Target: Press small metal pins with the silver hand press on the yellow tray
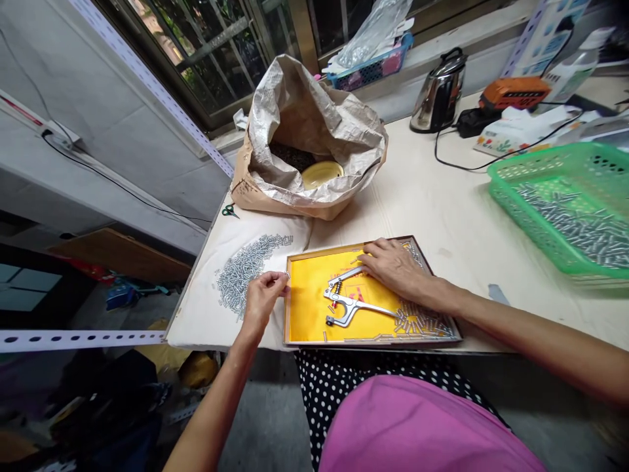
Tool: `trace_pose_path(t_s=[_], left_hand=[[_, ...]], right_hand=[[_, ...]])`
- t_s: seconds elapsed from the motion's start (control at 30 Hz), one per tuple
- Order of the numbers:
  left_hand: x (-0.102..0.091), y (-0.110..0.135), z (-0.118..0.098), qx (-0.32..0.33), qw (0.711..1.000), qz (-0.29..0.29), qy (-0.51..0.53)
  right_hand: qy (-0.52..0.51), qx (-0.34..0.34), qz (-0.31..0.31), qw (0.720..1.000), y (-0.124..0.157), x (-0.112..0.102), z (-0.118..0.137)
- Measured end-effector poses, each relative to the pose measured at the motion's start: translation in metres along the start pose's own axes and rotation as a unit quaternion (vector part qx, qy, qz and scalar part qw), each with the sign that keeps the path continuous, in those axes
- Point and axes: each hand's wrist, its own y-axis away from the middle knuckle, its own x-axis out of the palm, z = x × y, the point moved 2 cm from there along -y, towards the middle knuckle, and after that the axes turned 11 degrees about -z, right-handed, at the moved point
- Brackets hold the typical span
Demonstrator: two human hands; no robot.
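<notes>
A yellow-lined tray [307,308] lies at the table's front edge, with metal pliers [350,303] in its middle and several small metal pins along its right and bottom sides. My right hand [393,265] rests flat on the tray's upper right, fingers spread, touching the pliers' top. My left hand [263,295] hovers at the tray's left rim with fingers pinched on a small metal pin. A pile of small metal pins [243,269] lies on white cloth just left of that hand.
A crumpled paper sack [309,137] with a yellow bowl inside stands behind the tray. A green basket [565,210] of metal pins sits at right. Kettle [439,92], cable and boxes line the back. Small scissors [228,210] lie near the table's left edge.
</notes>
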Motion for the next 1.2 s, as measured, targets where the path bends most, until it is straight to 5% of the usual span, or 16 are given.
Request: trace_pose_path(t_s=[0.07,0.2,0.37,0.57,0.73,0.83,1.0,1.1,1.2], left_hand=[[0.009,0.014,-0.006,0.006,1.0,0.02,0.001],[0.032,0.039,-0.019,0.009,0.997,0.057,0.048],[0.038,0.05,-0.019,-0.008,0.991,0.081,0.108],[0.022,0.048,-0.002,-0.051,0.987,0.089,0.124],[-0.002,0.043,0.006,-0.108,0.967,0.113,0.199],[-0.022,0.038,0.012,-0.135,0.961,0.047,0.235],[-0.052,0.036,0.016,-0.051,0.975,-0.119,0.179],[-0.052,0.046,0.017,-0.011,0.986,-0.11,0.127],[-0.04,0.059,0.02,0.002,0.995,-0.067,0.078]], right_hand=[[-0.136,0.023,-0.02,0.99,-0.015,-0.001,0.024],[-0.378,0.129,0.001,0.917,-0.039,0.01,0.062],[-0.392,0.13,-0.002,0.911,-0.044,0.014,0.078],[-0.419,0.113,0.068,0.899,-0.047,0.015,0.09],[-0.516,0.129,0.111,0.839,-0.061,0.042,0.103],[-0.56,0.144,0.116,0.808,-0.079,0.063,0.118],[-0.466,0.055,0.046,0.882,-0.123,0.054,0.143],[-0.352,-0.043,-0.011,0.935,-0.118,0.023,0.135],[-0.226,-0.073,0.027,0.971,-0.072,0.004,0.105]])
